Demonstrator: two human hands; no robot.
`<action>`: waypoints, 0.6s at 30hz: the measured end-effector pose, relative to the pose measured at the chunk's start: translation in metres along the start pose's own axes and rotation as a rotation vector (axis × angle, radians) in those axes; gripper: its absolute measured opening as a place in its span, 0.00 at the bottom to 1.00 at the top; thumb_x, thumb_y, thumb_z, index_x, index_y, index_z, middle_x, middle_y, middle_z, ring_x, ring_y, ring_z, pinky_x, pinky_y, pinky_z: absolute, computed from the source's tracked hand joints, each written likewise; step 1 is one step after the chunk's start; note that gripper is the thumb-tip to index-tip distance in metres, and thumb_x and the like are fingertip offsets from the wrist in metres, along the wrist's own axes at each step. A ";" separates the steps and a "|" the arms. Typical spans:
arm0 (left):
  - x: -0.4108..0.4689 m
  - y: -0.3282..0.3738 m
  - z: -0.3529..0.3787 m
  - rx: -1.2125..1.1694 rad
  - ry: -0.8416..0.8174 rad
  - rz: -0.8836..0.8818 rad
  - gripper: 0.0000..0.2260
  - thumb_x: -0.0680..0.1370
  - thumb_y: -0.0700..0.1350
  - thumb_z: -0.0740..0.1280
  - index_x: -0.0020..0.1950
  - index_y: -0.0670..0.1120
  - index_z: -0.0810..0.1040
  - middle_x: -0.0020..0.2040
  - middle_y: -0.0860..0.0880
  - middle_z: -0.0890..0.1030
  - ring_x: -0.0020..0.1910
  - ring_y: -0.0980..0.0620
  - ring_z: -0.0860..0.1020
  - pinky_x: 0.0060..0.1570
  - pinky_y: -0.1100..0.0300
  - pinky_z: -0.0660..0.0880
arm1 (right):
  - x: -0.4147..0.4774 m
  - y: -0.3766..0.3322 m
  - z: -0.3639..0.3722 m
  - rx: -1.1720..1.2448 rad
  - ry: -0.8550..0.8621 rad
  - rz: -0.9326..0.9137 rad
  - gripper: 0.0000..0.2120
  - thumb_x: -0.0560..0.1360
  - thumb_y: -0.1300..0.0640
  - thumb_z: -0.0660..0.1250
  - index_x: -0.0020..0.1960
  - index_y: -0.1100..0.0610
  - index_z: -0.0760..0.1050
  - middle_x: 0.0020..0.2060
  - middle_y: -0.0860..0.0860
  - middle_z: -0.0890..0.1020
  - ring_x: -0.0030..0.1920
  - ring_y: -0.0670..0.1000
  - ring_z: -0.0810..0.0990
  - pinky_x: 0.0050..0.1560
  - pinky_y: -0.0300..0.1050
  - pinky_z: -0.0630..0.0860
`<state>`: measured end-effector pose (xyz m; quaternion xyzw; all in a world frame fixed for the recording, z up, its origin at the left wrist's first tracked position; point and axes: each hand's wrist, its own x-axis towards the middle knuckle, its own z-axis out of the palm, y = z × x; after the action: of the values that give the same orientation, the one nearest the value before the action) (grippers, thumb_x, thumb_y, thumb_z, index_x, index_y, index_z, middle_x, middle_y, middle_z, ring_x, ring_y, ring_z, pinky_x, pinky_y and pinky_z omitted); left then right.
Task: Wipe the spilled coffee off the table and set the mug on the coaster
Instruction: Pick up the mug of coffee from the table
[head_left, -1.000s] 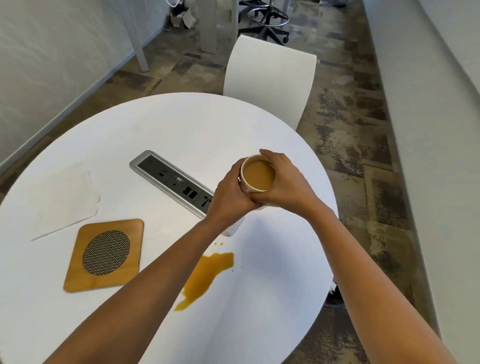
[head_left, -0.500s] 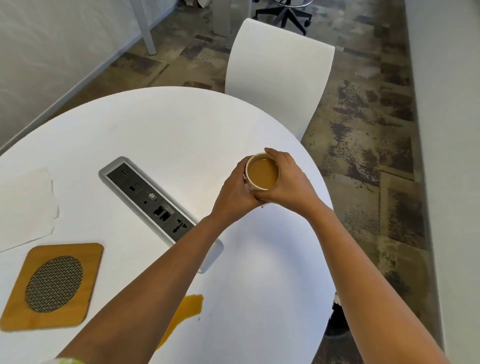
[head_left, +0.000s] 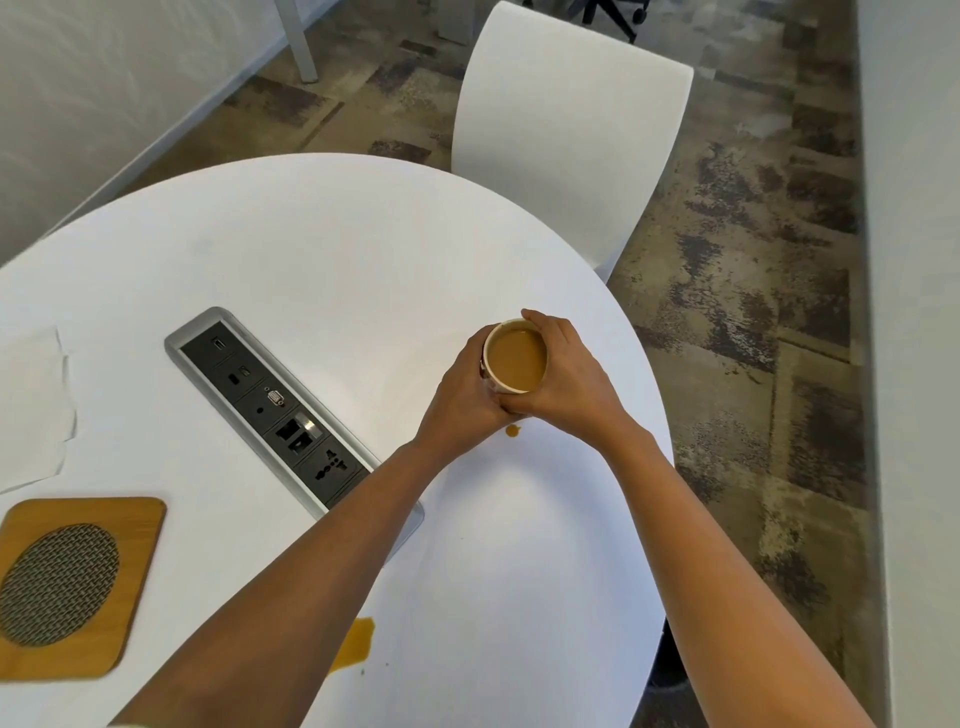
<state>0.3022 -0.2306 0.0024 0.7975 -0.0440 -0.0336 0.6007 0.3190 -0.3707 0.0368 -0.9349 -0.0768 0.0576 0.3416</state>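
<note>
A mug (head_left: 518, 359) full of light brown coffee stands near the right edge of the round white table (head_left: 332, 244). My left hand (head_left: 464, 393) wraps its left side and my right hand (head_left: 566, 373) wraps its right side. A small coffee drop (head_left: 513, 430) lies on the table just below the hands. A larger coffee spill (head_left: 356, 643) shows near the front edge, partly hidden under my left forearm. The wooden coaster (head_left: 67, 584) with a round mesh centre lies at the lower left. A white paper napkin (head_left: 31, 405) lies above it at the left edge.
A silver and black power socket strip (head_left: 275, 410) runs diagonally across the table's middle. A white chair (head_left: 566, 130) stands at the far side of the table. Patterned carpet floor lies to the right, with a pale wall along the right edge.
The view has shifted right and down, so coaster and napkin sit further left and the spill is more hidden. Both hands stay on the mug. A small drop now shows below them.
</note>
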 end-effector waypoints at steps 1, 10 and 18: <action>0.000 0.000 0.000 -0.004 -0.001 0.006 0.36 0.60 0.46 0.78 0.63 0.61 0.66 0.59 0.65 0.73 0.57 0.65 0.73 0.51 0.73 0.70 | 0.000 0.001 0.001 0.000 -0.001 -0.001 0.45 0.61 0.42 0.77 0.71 0.49 0.58 0.68 0.46 0.67 0.64 0.47 0.71 0.51 0.41 0.71; 0.000 -0.001 -0.003 0.010 -0.084 -0.012 0.37 0.62 0.44 0.76 0.65 0.63 0.62 0.61 0.66 0.70 0.59 0.66 0.71 0.50 0.74 0.70 | -0.002 -0.002 -0.001 -0.002 -0.054 0.019 0.47 0.63 0.41 0.75 0.73 0.49 0.55 0.70 0.47 0.63 0.66 0.48 0.68 0.52 0.43 0.71; -0.006 0.003 -0.021 0.150 -0.208 -0.042 0.45 0.67 0.47 0.75 0.75 0.53 0.50 0.73 0.56 0.59 0.69 0.62 0.60 0.62 0.64 0.61 | -0.011 -0.018 -0.009 -0.143 -0.076 -0.014 0.53 0.63 0.42 0.76 0.76 0.54 0.49 0.75 0.53 0.56 0.74 0.54 0.55 0.70 0.52 0.60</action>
<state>0.2982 -0.2112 0.0113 0.8332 -0.0917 -0.1255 0.5307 0.3080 -0.3644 0.0561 -0.9536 -0.1002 0.0850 0.2710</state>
